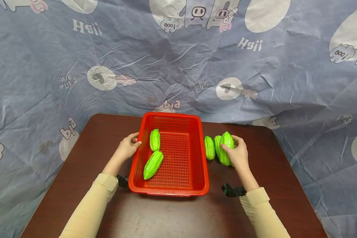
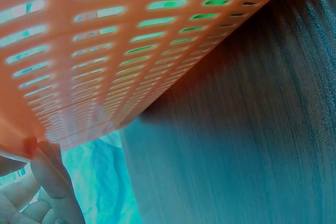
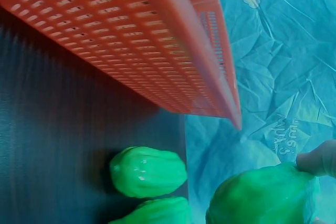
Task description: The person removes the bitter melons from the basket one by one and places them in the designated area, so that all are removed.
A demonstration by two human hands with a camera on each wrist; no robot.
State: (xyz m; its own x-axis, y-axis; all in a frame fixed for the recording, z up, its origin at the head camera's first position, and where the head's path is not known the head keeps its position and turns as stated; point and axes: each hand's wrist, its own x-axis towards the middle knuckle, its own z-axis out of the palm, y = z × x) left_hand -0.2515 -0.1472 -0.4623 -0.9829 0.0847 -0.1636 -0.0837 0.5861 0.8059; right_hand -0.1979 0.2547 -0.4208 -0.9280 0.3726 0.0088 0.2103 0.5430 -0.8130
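A red plastic basket [image 1: 168, 191] with perforated walls stands mid-table, and two bright green ribbed gourds [image 1: 153, 165] lie along its left side. My left hand [image 1: 129, 145] grips the basket's left rim; in the left wrist view, thumb and finger [image 2: 51, 174] pinch its edge. To the basket's right, my right hand [image 1: 239, 153] holds another green ribbed gourd [image 1: 226, 148] between thumb and fingers. In the right wrist view this held gourd [image 3: 262, 198] is up off the table. Beside it on the table lie more of the same gourds [image 1: 209, 148], one partly hidden behind the held one.
The dark brown wooden table [image 1: 169, 218] has rounded far corners. Behind and around it hangs a wrinkled blue-grey cloth [image 1: 166, 66] with cartoon prints. Each wrist wears a black strap [image 1: 233, 191] with a small camera.
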